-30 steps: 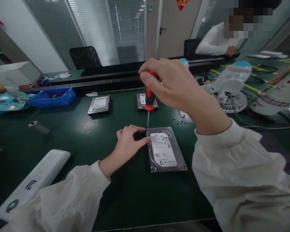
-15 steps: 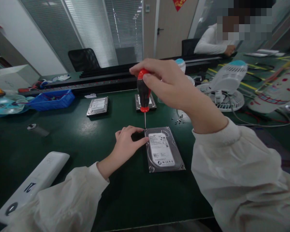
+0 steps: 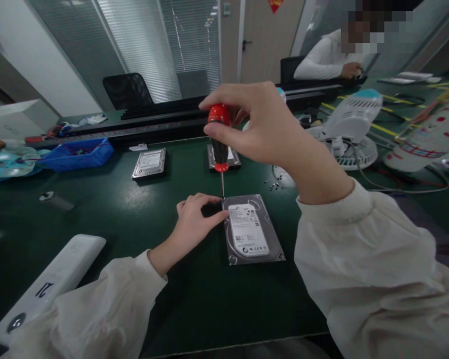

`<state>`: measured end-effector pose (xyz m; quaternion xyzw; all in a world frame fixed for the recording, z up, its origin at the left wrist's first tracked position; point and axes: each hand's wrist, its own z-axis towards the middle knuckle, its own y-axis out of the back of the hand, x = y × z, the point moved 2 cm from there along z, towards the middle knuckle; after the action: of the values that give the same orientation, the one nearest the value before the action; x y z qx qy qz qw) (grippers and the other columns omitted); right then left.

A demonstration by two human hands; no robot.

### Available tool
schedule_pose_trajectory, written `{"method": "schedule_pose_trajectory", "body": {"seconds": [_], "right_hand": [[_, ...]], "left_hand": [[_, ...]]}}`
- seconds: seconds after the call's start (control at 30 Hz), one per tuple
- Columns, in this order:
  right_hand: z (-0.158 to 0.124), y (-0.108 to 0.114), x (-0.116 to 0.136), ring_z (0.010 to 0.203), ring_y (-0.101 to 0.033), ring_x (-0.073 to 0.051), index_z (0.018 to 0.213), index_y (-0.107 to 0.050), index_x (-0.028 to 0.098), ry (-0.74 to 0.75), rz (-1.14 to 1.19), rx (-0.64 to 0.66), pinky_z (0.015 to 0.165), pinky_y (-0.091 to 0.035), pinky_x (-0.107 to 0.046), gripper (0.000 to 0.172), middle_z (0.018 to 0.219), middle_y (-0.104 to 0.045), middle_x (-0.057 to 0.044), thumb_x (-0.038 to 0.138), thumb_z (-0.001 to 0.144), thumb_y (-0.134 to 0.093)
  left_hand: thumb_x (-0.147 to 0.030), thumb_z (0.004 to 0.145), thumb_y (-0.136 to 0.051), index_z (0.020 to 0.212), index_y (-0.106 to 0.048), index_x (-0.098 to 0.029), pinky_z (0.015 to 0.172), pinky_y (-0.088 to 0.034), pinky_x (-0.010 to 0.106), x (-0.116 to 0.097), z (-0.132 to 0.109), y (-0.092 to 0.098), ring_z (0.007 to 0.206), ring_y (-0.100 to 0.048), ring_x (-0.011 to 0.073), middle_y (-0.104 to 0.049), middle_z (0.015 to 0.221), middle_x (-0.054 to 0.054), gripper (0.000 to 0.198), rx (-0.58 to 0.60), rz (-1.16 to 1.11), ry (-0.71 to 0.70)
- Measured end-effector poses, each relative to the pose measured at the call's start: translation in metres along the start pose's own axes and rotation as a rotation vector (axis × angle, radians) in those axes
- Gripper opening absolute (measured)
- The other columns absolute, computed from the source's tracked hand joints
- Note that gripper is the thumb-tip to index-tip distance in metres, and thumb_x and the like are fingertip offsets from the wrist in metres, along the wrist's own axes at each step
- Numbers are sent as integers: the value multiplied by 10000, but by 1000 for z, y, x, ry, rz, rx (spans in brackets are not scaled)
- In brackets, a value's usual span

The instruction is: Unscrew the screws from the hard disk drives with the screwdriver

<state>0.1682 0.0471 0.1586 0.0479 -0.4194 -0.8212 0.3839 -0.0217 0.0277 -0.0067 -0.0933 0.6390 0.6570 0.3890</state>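
Note:
A hard drive (image 3: 275, 237) with a white label lies flat on the green table in front of me. My left hand (image 3: 194, 217) grips its left edge, thumb by the label and index finger at the far left corner. Above that corner, my right hand (image 3: 260, 122) has its fingers curled round the top of a red and black screwdriver (image 3: 220, 147). The screwdriver stands nearly upright, its tip at the corner by my left index finger; whether it sits in a screw is too small to tell. Several small screws (image 3: 276, 184) lie loose beyond the drive.
Two more hard drives, one at left (image 3: 149, 163) and one partly hidden behind the screwdriver (image 3: 234, 159), lie farther back. A blue tray (image 3: 78, 155), a metal cylinder (image 3: 56, 200) and a white power bank (image 3: 52, 284) are leftward. White fans (image 3: 353, 124) stand right; a person sits beyond.
My right hand's fingers have shifted and opened slightly round the screwdriver handle, with the thumb farther left. The drive and my left hand keep their places relative to each other.

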Motion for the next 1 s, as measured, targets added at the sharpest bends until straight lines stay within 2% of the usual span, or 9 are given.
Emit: {"method": "schedule_pose_trajectory", "body": {"seconds": [0.13, 0.23, 0.3, 0.5, 0.57, 0.67, 0.77, 0.9, 1.0], "right_hand": [[0, -3, -2, 1078, -681, -304, 910, -633, 257, -21, -126, -74, 845, -513, -395, 258, 960, -743, -83, 487, 1008, -698], [-1, -7, -3, 1168, -674, -305, 962, -646, 267, 8, -97, -92, 861, -528, -394, 136, 1032, -764, -91, 386, 1028, -651], [-2, -9, -3, 1113, -692, -264, 1040, -662, 274, 33, -20, -92, 856, -531, -373, 93, 1090, -776, -67, 364, 1022, -650], [0, -14, -3, 944, -662, -238, 904, -617, 255, -13, -122, -93, 858, -504, -386, 331, 986, -746, -65, 535, 1072, -562], [0, -14, -4, 1052, -665, -252, 970, -646, 241, 10, -99, -51, 962, -511, -411, 332, 1088, -749, -96, 443, 1113, -425], [-1, -12, -5, 1282, -651, -238, 1239, -659, 174, 84, 123, 33, 1140, -485, -408, 345, 1351, -722, -120, 198, 1031, -385], [-2, -8, -4, 1188, -702, -241, 1277, -629, 192, 95, 204, 30, 1043, -546, -406, 297, 1310, -732, -93, 273, 1010, -529], [-2, -8, 1, 966, -687, -246, 1013, -622, 261, 26, -26, 7, 878, -533, -388, 261, 1032, -751, -49, 519, 1016, -658], [-2, -10, 2, 1031, -682, -262, 1084, -634, 237, 19, -84, 29, 909, -509, -406, 220, 1098, -749, -88, 424, 1085, -519]], "left_hand": [[-472, 967, -802, 1198, -811, -287, 1130, -442, 601, -2, 0, 1, 1210, -691, 339, -804, 1225, 44, 295, 7, 3, 11], [-476, 973, -795, 1198, -811, -287, 1129, -436, 599, -2, 0, 0, 1215, -688, 336, -803, 1231, 48, 294, 8, -6, 9], [-478, 973, -796, 1196, -810, -285, 1130, -432, 597, -2, 0, 0, 1222, -687, 335, -801, 1236, 50, 295, 5, -11, 6], [-481, 979, -794, 1202, -806, -286, 1123, -439, 587, -1, 0, 0, 1217, -694, 335, -800, 1235, 50, 296, -2, -2, -8], [-492, 983, -789, 1207, -805, -285, 1119, -445, 583, -1, -1, 0, 1213, -698, 335, -800, 1229, 52, 305, -2, 1, -14], [-508, 992, -774, 1219, -802, -295, 1123, -452, 573, 0, -1, 0, 1226, -695, 336, -798, 1237, 47, 313, -2, 7, -23], [-505, 994, -768, 1221, -801, -303, 1124, -453, 572, 0, -1, 0, 1227, -693, 336, -798, 1241, 42, 306, 0, 9, -20], [-492, 973, -792, 1201, -805, -295, 1121, -446, 583, -1, 0, 0, 1214, -691, 339, -801, 1225, 44, 301, -2, 9, 0], [-489, 966, -800, 1195, -809, -294, 1117, -446, 584, -2, 0, 0, 1204, -691, 338, -805, 1215, 46, 301, 3, 7, 10]]}}
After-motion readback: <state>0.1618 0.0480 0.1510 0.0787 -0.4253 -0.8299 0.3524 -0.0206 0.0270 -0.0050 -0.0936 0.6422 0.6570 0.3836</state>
